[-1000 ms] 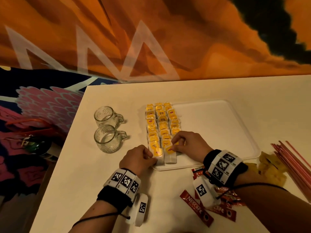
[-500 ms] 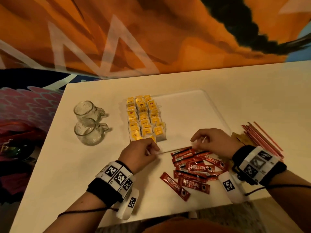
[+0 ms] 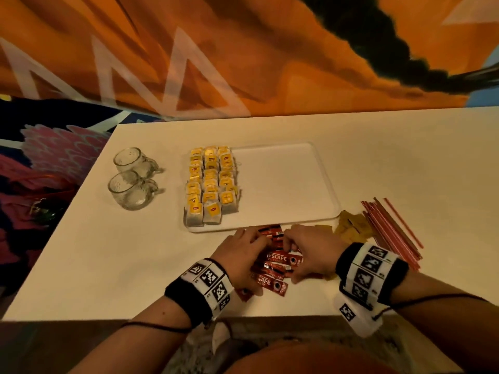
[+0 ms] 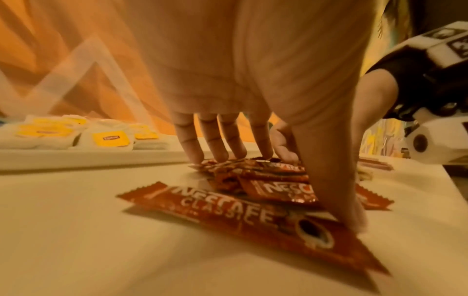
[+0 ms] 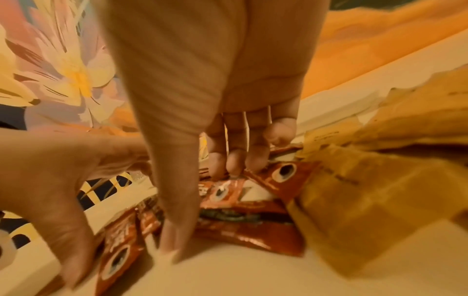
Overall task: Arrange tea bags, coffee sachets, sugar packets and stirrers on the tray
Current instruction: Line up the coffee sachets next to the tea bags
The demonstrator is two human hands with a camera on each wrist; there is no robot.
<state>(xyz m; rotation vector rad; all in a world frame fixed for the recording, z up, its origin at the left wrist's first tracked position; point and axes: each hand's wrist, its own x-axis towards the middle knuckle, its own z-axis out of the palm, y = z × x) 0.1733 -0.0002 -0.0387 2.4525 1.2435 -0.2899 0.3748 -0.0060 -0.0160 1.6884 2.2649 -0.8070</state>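
Rows of yellow-labelled tea bags fill the left part of the white tray. A pile of red coffee sachets lies on the table just in front of the tray. My left hand and right hand close in on the pile from either side. In the left wrist view the straight fingers touch the sachets and the thumb presses one. The right wrist view has the fingertips on the sachets and the thumb down on the table.
Yellow sugar packets lie right of my right hand, with red stirrers beyond them. Two glass mugs stand left of the tray. The table's near edge runs just behind my wrists.
Both hands left the tea bags on the tray and came back to the table. They have drawn the scattered coffee sachets together into one pile between them.
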